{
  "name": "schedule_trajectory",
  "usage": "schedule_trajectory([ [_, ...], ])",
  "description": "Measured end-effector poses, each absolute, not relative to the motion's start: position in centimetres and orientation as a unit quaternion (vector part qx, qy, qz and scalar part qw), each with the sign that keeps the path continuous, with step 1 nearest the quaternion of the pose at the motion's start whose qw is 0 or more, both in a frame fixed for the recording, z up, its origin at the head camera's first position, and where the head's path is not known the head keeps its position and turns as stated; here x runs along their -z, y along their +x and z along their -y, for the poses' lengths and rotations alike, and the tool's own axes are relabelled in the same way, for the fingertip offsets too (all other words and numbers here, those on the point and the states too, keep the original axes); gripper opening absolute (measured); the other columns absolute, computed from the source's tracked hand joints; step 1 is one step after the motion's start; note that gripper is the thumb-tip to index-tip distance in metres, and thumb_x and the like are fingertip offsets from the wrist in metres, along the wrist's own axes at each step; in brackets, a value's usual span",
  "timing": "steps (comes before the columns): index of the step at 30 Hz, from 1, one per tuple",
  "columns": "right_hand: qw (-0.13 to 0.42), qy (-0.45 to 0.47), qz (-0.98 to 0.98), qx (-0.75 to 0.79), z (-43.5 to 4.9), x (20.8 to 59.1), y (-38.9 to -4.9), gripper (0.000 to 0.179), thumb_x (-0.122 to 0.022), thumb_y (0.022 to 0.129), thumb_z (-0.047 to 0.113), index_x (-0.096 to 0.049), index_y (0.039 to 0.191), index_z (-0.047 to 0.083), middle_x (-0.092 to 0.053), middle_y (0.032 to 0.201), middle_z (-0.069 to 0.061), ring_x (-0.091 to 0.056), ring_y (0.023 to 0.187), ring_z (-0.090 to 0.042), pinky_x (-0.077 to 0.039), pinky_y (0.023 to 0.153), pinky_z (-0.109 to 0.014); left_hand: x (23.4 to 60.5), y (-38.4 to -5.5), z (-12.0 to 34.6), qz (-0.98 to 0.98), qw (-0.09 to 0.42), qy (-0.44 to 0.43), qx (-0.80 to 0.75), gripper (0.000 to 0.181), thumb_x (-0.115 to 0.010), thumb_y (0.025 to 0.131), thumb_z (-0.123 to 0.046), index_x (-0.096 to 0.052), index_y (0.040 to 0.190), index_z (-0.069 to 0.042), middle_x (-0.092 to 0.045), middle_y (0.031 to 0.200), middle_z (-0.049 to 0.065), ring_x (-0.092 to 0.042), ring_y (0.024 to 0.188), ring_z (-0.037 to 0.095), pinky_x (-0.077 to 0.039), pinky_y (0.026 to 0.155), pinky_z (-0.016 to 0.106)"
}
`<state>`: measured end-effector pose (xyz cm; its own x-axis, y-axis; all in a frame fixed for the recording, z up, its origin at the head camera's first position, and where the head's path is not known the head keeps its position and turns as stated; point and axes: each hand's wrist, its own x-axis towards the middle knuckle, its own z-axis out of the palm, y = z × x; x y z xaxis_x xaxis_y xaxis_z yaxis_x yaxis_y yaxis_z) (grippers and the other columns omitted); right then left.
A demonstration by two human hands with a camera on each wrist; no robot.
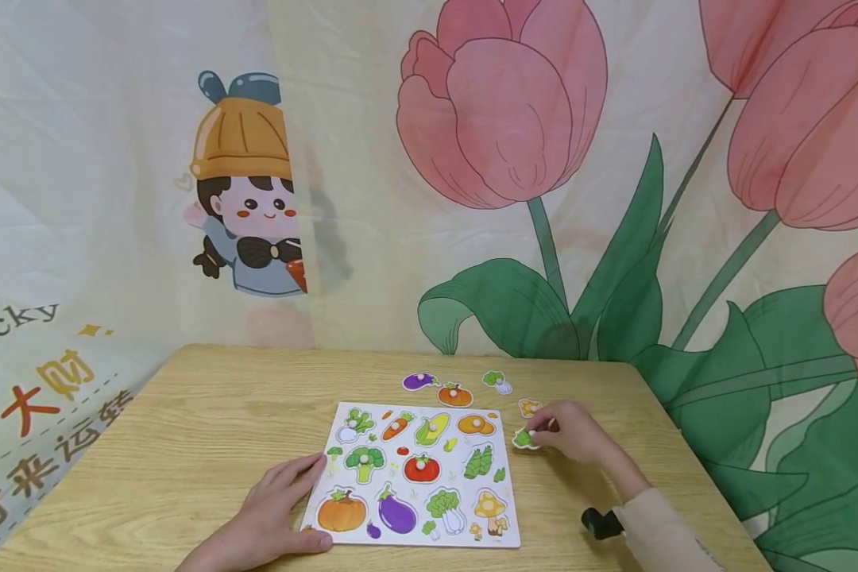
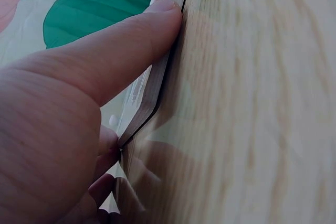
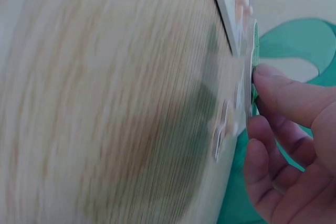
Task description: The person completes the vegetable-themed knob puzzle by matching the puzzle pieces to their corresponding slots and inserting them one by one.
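Note:
A white vegetable puzzle board (image 1: 461, 500) lies on the table. My left hand (image 1: 275, 508) rests at its lower left corner, thumb on the front edge (image 2: 163, 6) and fingers along the left side. Just right of the board, my right hand (image 1: 572, 433) pinches a green puzzle piece (image 1: 522, 439) between thumb and fingers. In the right wrist view the green piece (image 3: 255, 40) stands nearly edge-on. Knobbed pieces, among them broccoli (image 1: 365, 469) and tomato (image 1: 423, 470), sit in the board's upper part.
Behind the board lie loose pieces: an eggplant (image 1: 416, 382), a pumpkin (image 1: 455, 396) and a leafy cabbage (image 1: 499, 381). An orange-yellow piece (image 1: 527, 407) lies beside the right hand. The wooden table (image 1: 150, 477) ends at a printed curtain (image 1: 372, 238).

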<state>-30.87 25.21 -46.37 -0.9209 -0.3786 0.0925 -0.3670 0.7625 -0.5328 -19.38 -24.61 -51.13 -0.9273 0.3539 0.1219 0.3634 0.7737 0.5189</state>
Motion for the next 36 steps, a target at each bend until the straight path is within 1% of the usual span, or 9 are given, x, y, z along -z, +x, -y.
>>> schedule_trajectory([
  [6,0.027,-0.244,-0.929,0.277,-23.5,46.3,-30.4,0.009,-0.081,0.095,0.012,-0.081,0.098,0.020,-0.068,0.089,0.011,-0.053,0.080,-0.013,-0.048,0.068,-0.025,51.3,-19.5,24.7,0.942,0.003,-0.183,0.280,0.120,-0.081,0.075,-0.075,-0.041,0.163,-0.004,-0.037,0.167,0.015,-0.029,0.149,0.045,-0.030,0.111,0.076],
  [11,0.040,-0.268,-0.923,0.274,-22.1,46.4,-29.9,0.011,-0.080,0.095,0.011,-0.082,0.100,0.021,-0.071,0.094,0.012,-0.055,0.083,-0.010,-0.050,0.073,-0.024,51.3,-19.5,24.7,0.941,0.005,-0.185,0.283,0.120,-0.081,0.075,-0.076,-0.042,0.163,-0.004,-0.037,0.167,0.015,-0.029,0.149,0.045,-0.029,0.111,0.077],
  [14,0.052,-0.280,-0.920,0.270,-21.3,46.3,-29.7,0.010,-0.080,0.096,0.011,-0.082,0.099,0.021,-0.069,0.093,0.012,-0.055,0.085,-0.010,-0.049,0.075,-0.025,51.3,-19.4,24.7,0.941,0.009,-0.188,0.282,0.120,-0.081,0.075,-0.076,-0.042,0.162,-0.004,-0.038,0.167,0.015,-0.030,0.149,0.045,-0.030,0.111,0.076],
  [19,0.077,-0.275,-0.920,0.270,-20.1,46.3,-29.6,0.012,-0.079,0.097,0.011,-0.081,0.099,0.023,-0.064,0.093,0.011,-0.056,0.089,-0.012,-0.049,0.079,-0.027,51.3,-19.4,24.7,0.942,0.008,-0.187,0.278,0.120,-0.081,0.075,-0.076,-0.042,0.162,-0.004,-0.038,0.167,0.015,-0.030,0.149,0.046,-0.031,0.111,0.076],
  [25,0.082,-0.290,-0.917,0.259,-19.2,46.7,-29.8,0.013,-0.080,0.096,0.013,-0.080,0.097,0.026,-0.063,0.090,0.014,-0.056,0.086,-0.009,-0.049,0.076,-0.026,51.2,-19.4,24.7,0.942,0.011,-0.189,0.276,0.119,-0.081,0.075,-0.075,-0.042,0.163,-0.004,-0.038,0.167,0.015,-0.030,0.148,0.046,-0.031,0.110,0.077],
  [36,0.096,-0.298,-0.911,0.268,-18.1,46.9,-30.0,0.010,-0.079,0.097,0.013,-0.081,0.098,0.022,-0.064,0.089,0.013,-0.057,0.084,-0.009,-0.049,0.076,-0.025,51.1,-19.3,24.7,0.940,0.021,-0.195,0.278,0.118,-0.081,0.076,-0.074,-0.043,0.162,-0.003,-0.039,0.166,0.015,-0.031,0.148,0.045,-0.031,0.110,0.075],
])
